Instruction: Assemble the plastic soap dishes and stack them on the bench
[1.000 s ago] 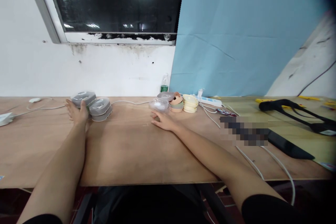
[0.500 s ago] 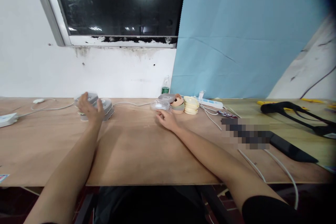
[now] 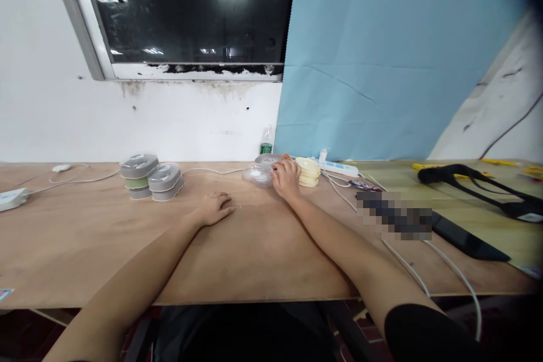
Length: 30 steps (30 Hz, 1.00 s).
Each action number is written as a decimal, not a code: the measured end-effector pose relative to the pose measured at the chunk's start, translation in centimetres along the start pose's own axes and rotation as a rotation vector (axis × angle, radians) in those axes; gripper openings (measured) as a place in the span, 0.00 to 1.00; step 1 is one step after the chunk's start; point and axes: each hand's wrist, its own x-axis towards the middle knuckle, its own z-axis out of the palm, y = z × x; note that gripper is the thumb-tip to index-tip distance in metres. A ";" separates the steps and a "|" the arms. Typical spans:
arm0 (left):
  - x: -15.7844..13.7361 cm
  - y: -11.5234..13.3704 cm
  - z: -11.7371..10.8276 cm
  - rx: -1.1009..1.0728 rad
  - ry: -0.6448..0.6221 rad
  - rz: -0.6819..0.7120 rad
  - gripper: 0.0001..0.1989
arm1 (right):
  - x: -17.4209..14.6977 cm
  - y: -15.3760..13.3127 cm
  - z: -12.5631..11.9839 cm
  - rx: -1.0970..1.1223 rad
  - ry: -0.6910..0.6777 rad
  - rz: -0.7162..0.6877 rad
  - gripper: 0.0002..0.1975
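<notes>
We count two grey-lidded stacks (image 3: pixel 150 182), one clear case (image 3: pixel 257 175), one yellow stack (image 3: pixel 309 171), one bottle (image 3: pixel 266 140), two hands.

Single head-worn view, looking forward and slightly down across the worktop (image 3: pixel 106 249) toward the wall and window (image 3: pixel 186 8). Camera sat near the front edge; both forearms entered from below. Far items appeared small. No second view, so no overlap recorded.

Lidded containers (image 3: pixel 151 180) at table (image 3: pixel 85 237) 10 o'clock; tape rolls (image 3: pixel 307 171) at 1 o'clock; power strip (image 3: pixel 339 167) behind; bottle (image 3: pixel 266 140) at 12.
</notes>
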 end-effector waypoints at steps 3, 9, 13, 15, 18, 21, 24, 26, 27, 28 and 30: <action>-0.2 -0.1 -0.2 -0.021 0.001 -0.001 0.30 | 1.4 0.9 -0.1 -0.067 0.011 0.061 0.17; -0.4 0.5 -0.7 -0.012 -0.025 -0.052 0.35 | 3.1 2.9 0.0 -0.159 0.098 0.203 0.14; -0.4 0.2 -1.0 0.022 -0.073 0.008 0.34 | 1.4 6.3 -0.3 -0.176 0.261 0.262 0.18; -0.3 -0.1 -1.0 0.029 -0.082 0.034 0.33 | 0.0 8.7 -0.6 -0.173 0.275 0.317 0.19; -0.2 -0.6 -0.7 0.017 -0.065 0.040 0.33 | -1.6 11.6 -0.6 -0.143 0.317 0.489 0.21; -0.1 -0.9 -0.4 0.015 -0.055 0.047 0.33 | -1.9 12.9 -0.1 -0.097 0.255 0.552 0.22; -0.1 -1.0 -0.3 0.010 -0.054 0.053 0.33 | -1.7 12.8 0.9 -0.058 0.130 0.583 0.23; -0.1 -1.0 -0.3 0.004 -0.053 0.053 0.33 | -1.7 12.6 1.3 -0.042 0.082 0.579 0.22; -0.1 -1.1 -0.3 0.002 -0.051 0.050 0.32 | -1.7 12.5 1.5 -0.035 0.075 0.567 0.21; -0.1 -1.1 -0.3 0.001 -0.049 0.048 0.32 | -1.7 12.4 1.5 -0.028 0.079 0.551 0.20; -0.1 -1.1 -0.3 -0.002 -0.047 0.046 0.33 | -1.7 12.4 1.4 -0.015 0.110 0.528 0.18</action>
